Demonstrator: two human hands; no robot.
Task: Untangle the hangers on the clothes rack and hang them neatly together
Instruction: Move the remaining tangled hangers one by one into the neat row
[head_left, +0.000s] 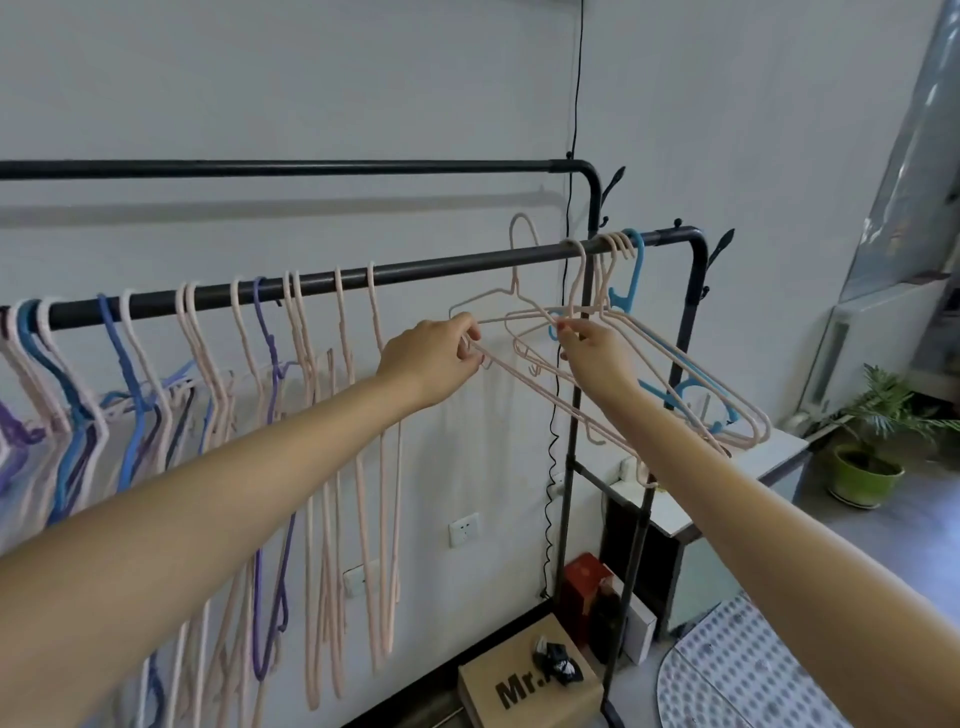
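Pink hanger (498, 306) off the rail (363, 278), left fingers (467, 338) and right fingers (571, 332) pinching it

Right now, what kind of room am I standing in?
Probably a home laundry or utility corner: a black clothes rack loaded with bare hangers, wall sockets behind it, and a potted plant on the floor.

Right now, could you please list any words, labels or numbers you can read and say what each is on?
"Mr." on the brown cardboard box under the rack; a black object hides what follows.
Red box beside it: print too blurred to read.
Nothing else legible.
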